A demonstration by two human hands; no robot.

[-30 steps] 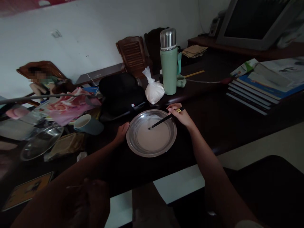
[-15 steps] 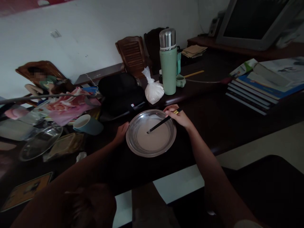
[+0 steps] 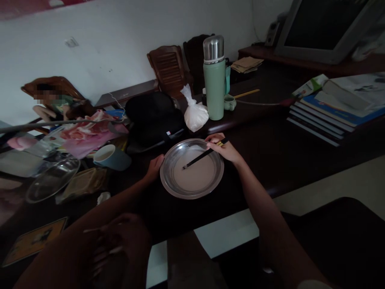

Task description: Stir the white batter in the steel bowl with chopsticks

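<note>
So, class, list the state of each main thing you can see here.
Metal bowl: upright, holding pale contents, rim held by left hand
Black chopsticks: held in right hand, tips at the contents
Plastic bag: tied shut, white inside
Green flask: upright, cap on
Mug: uncovered
Books: stacked
Screen: dark

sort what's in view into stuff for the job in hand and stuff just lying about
In use:
metal bowl, left hand at its rim
pale liquid
dark chopsticks in right hand
possibly tied bag, untouched

Lying about:
green flask
blue mug
books
</note>
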